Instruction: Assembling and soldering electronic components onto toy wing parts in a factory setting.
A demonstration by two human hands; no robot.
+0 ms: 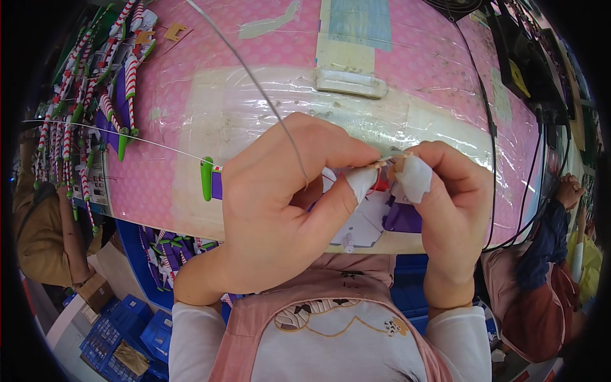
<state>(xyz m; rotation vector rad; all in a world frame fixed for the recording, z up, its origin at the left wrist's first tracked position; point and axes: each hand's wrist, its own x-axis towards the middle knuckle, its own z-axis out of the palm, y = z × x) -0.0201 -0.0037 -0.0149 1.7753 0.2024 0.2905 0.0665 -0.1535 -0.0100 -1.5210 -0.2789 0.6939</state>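
Note:
My left hand [280, 204] and my right hand [449, 204] meet over the near edge of a pink table [273, 44]. Both thumbs wear white tape. Between the fingertips I pinch a small red-and-white striped piece [380, 181] with a thin wire [254, 79] running up from it toward the far left. A purple and white card [382, 219] lies under the hands. A green-tipped piece [207, 178] sticks out just left of my left hand.
A heap of red-and-white striped, green-tipped sticks [95, 83] lies at the table's far left. Black cables [490, 127] run down the right side. A seated person [560, 267] is at the right, another person [44, 223] at the left. Blue crates [127, 337] stand below.

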